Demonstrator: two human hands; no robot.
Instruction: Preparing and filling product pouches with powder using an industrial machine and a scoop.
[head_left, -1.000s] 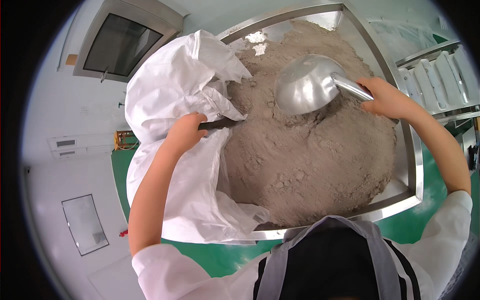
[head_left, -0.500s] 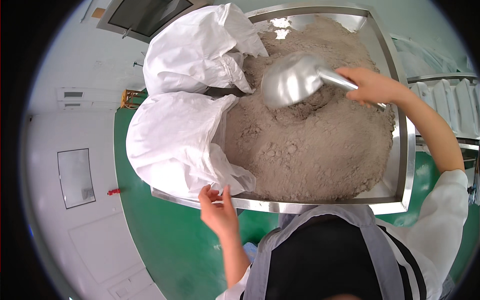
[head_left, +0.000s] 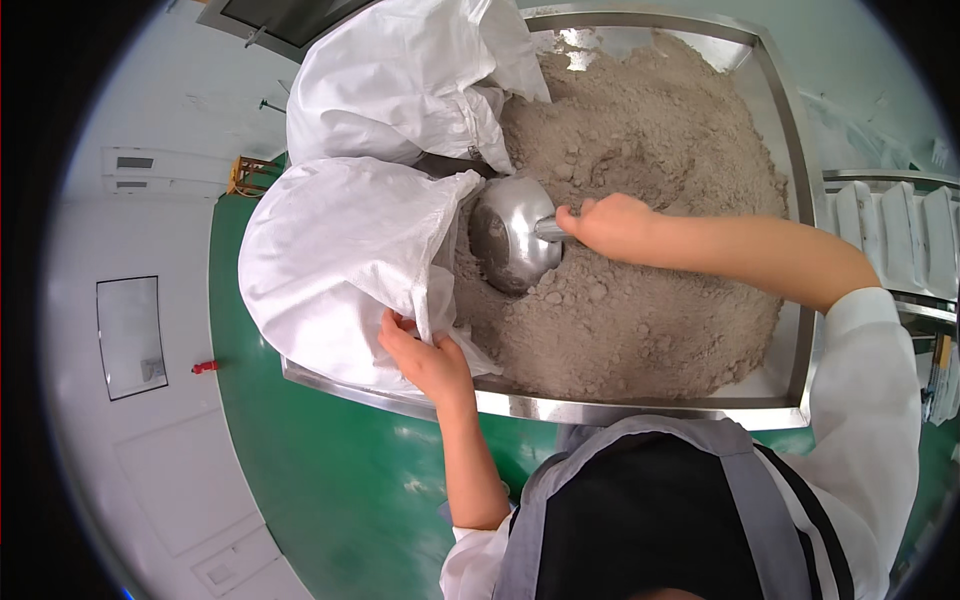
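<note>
My right hand (head_left: 612, 228) grips the handle of a round metal scoop (head_left: 518, 225). The bowl of the scoop is at the mouth of the nearer white bag (head_left: 330, 260), its lower side against the grey-brown powder (head_left: 640, 330). At that bag's near edge, my left hand (head_left: 428, 358) is closed on the fabric, pinching its rim. Both this bag and a second white bag (head_left: 385, 90) behind it lie on the left side of a wide steel tray (head_left: 650, 412). Lumpy powder is heaped over much of the tray.
To the right of the tray stands a rack (head_left: 905, 230) with several pale, upright pieces. A green floor (head_left: 330, 480) shows below and left. A wooden stool-like frame (head_left: 245, 176) is near the far left wall, with a small red object (head_left: 204, 367) lower down.
The scoop has moved left and down from above the heap to the nearer bag's mouth. My left hand has risen from the tray's rim and taken hold of the bag's edge.
</note>
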